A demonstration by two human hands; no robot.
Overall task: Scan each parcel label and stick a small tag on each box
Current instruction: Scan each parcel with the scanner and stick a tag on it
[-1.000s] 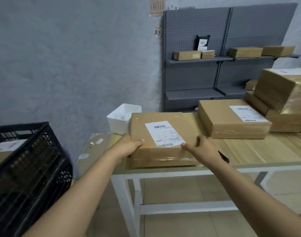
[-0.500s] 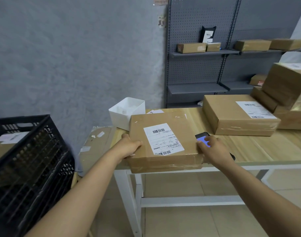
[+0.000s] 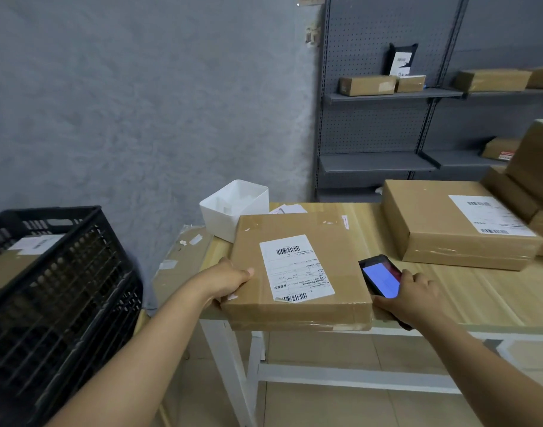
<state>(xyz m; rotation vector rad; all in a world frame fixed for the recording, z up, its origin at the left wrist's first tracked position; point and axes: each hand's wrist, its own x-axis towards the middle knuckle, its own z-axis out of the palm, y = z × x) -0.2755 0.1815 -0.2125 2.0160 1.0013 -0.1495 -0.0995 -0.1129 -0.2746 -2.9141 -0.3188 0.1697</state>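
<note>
Two hands clamped, left hand (image 3: pixel 230 280) gripping parcel (image 3: pixel 298 269), right hand (image 3: pixel 415 295) gripping scanner (image 3: pixel 381 278), white bin (image 3: pixel 233 208) behind.

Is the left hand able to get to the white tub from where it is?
Probably yes. The left hand grips the near-left corner of the parcel, and the white tub stands just beyond that corner on the table, with nothing between them. It must let go first.

Stacked boxes (image 3: pixel 532 192) cut off at right edge, label (image 3: pixel 296 268) print too small to read, scanner (image 3: pixel 379 278) lower end hidden under right hand (image 3: pixel 413 295)
</note>
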